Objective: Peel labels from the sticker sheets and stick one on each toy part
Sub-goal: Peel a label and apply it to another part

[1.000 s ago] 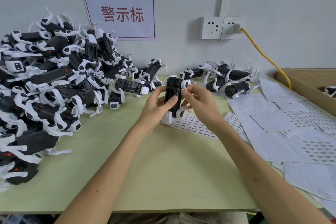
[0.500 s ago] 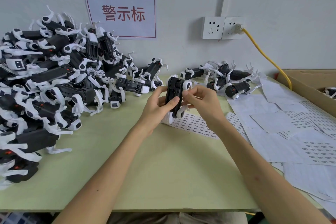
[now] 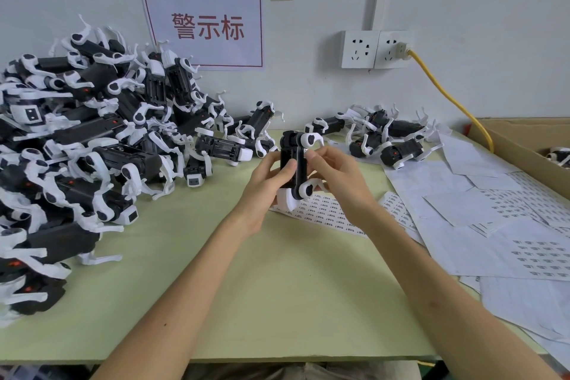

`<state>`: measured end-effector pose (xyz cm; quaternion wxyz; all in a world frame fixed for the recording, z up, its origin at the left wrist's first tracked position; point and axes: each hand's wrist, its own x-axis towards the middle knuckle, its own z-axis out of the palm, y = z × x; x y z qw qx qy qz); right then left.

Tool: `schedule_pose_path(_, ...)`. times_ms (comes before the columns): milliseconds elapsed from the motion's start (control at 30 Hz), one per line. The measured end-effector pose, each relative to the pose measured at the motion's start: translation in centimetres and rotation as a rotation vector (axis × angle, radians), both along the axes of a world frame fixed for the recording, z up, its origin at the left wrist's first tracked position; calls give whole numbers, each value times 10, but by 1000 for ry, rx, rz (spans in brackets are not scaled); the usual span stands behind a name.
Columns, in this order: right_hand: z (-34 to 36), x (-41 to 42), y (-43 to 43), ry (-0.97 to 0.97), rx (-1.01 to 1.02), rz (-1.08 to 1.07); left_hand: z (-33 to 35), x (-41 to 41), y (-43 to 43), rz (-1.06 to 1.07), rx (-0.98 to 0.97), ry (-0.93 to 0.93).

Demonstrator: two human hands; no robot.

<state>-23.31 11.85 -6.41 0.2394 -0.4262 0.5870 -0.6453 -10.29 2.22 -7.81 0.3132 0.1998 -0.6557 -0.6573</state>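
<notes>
Black-and-white toy part (image 3: 291, 160) is held upright above the table (image 3: 277, 287), mid-frame, just over a sticker sheet (image 3: 327, 213). Left hand (image 3: 266, 185) wraps it from the left w/ thumb across the front, prob to steady it & turn the side face toward the other hand. Right hand (image 3: 337, 177) has curled fingers pinching at the part's right edge, between the two white legs. Label itself is too small to see, so can't say if it's on yet. Sheet lies right under the hands, prob to keep the next label close. Big pile (image 3: 92, 148) of parts sits on the left, smaller group (image 3: 388, 139) at back right; which is done vs. waiting, can't tell. Loose sheets (image 3: 493, 210) spread to the right, beside a cardboard box (image 3: 524, 145).
</notes>
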Motion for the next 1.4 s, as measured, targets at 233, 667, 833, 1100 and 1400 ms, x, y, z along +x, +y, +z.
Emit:
schedule_pose_path(233,2,2,3,-12,-86,-20,0,2,3,-43,-26,5)
schedule_pose_path(667,4,5,3,-312,-25,67,2,4,3,-86,20,16)
schedule_pose_path(833,5,6,2,-295,8,68,2,3,1,-92,45,23)
schedule_pose_path(1100,8,9,3,-178,-34,52,1,2,0,-167,96,71)
schedule_pose_path(1400,7,12,5,-9,-75,53,1,4,-3,-205,93,81)
